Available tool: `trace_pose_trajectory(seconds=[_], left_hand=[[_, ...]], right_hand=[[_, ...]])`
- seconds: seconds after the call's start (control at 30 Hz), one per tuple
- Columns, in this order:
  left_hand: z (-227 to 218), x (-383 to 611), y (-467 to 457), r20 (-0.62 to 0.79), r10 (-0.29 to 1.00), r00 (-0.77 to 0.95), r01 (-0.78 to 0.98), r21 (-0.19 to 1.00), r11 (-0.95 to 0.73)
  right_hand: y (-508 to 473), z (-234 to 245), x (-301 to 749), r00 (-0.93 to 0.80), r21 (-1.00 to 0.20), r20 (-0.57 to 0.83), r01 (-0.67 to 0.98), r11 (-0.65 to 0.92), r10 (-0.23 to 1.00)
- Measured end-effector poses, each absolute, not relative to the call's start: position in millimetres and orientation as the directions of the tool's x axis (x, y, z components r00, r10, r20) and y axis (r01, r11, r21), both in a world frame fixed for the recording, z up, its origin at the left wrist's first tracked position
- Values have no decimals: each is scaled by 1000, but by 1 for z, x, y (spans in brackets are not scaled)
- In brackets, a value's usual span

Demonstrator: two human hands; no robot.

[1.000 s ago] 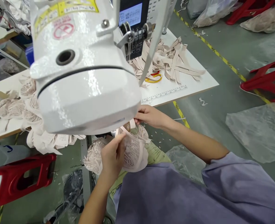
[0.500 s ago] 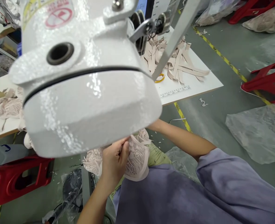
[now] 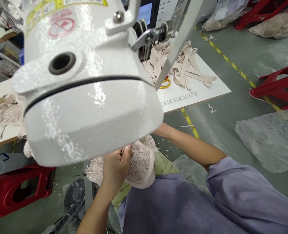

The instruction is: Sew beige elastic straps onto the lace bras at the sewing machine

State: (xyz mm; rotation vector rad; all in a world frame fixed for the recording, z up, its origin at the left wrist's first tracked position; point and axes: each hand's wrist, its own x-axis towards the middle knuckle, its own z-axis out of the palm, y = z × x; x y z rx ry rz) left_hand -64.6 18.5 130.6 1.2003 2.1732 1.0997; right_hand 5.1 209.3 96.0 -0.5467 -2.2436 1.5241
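Note:
My left hand (image 3: 116,165) is closed on a beige lace bra (image 3: 142,165), its thumb and fingers pinching the fabric just under the front of a white sewing machine head (image 3: 92,120). One lace cup hangs to the right of this hand, and more gathered lace shows on its left. My right hand reaches in from the right behind the machine head; only its wrist (image 3: 160,129) shows and the fingers are hidden. The needle area is also out of sight behind the machine head.
On the white table (image 3: 214,91) lie beige fabric strips (image 3: 183,70), yellow-handled scissors (image 3: 165,84) and a printed ruler (image 3: 179,98). More lace pieces (image 3: 8,112) rest on the left table. Red stools (image 3: 19,191) and plastic bags (image 3: 273,139) stand or lie on the floor.
My left hand has shifted slightly left, still pinching the bra, and more of the right cup shows. The machine and table appear slightly shifted as the head view moves.

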Motion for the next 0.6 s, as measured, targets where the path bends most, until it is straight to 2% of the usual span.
trace_pose_trajectory(seconds=[0.2,0.6], left_hand=[[132,-64,20,9,831,-556,495,807,322],[122,-69,17,54,864,-501,532,806,258]], right_hand=[[205,112,13,-847,-936,136,60,347,514],[205,120,17,-853,-926,141,66,371,503]])
